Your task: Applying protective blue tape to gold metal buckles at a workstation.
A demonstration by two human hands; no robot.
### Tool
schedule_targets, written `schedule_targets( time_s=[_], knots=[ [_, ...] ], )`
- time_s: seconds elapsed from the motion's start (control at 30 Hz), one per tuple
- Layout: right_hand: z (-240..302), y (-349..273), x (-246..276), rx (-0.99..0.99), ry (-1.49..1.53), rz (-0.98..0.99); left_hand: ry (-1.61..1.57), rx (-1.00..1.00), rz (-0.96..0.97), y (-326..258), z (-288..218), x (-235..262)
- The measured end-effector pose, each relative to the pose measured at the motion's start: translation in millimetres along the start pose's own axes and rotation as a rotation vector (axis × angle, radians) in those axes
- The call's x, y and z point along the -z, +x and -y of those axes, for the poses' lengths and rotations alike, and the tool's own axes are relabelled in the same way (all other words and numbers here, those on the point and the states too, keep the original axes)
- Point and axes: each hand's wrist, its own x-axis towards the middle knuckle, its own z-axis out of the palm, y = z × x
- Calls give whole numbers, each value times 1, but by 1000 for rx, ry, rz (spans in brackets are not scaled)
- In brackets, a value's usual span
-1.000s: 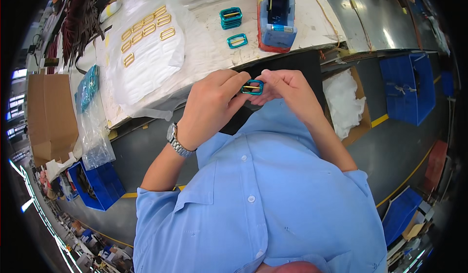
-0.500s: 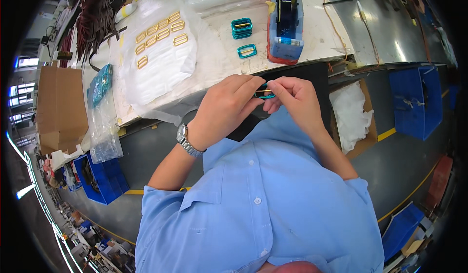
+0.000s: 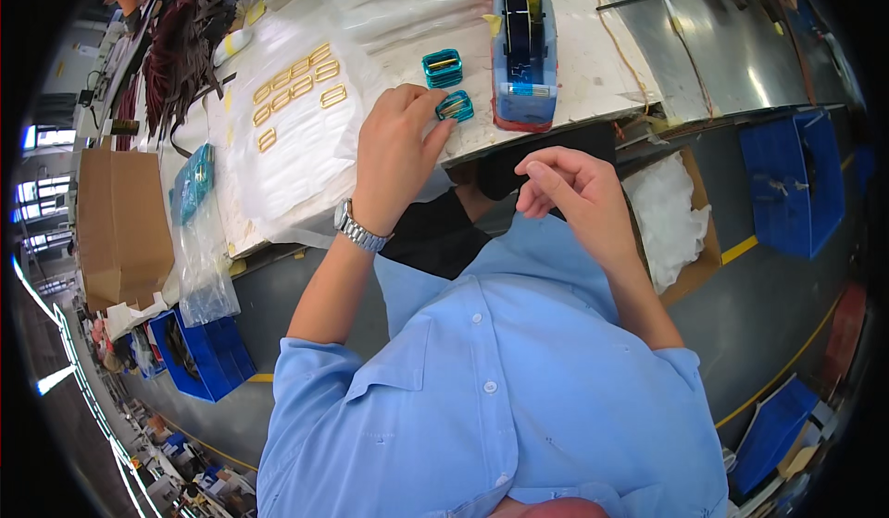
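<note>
My left hand (image 3: 396, 152) reaches onto the white-covered workbench (image 3: 593, 74), its thumb and fingertips pinching a small teal-taped bundle of gold buckles (image 3: 457, 106) that rests on the bench near its front edge. A second teal-taped bundle (image 3: 443, 67) lies just behind it. My right hand (image 3: 567, 185) hovers in front of the bench edge above my blue shirt, fingers loosely curled and apart, holding nothing. A blue tape dispenser (image 3: 523, 46) stands right of the bundles.
Several loose gold buckles (image 3: 296, 83) lie in rows on a white sheet at the left. A clear bag (image 3: 199, 240) hangs off the bench, beside a cardboard box (image 3: 116, 222). Blue bins (image 3: 792, 180) and white wadding (image 3: 671, 217) sit on the floor.
Both hands held the teal bundle together at my chest. My left hand has carried it forward onto the bench, and my right hand has let go and drawn back.
</note>
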Motion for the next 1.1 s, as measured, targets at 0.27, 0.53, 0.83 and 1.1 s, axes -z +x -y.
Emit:
schedule_targets(
  time_s=[0.27,0.53,0.83,1.1],
  knots=[
    [35,11,6,411,-228,-449,-2,-2,62,0,3,-5],
    [46,61,7,182,-444,-297,-33,10,-76,-15,-9,5],
    [54,46,-7,235,-90,-229,-273,85,-129,-29,-24,11],
    [-22,-29,-26,30,-6,-251,-373,119,-50,-49,-30,7]
  ],
)
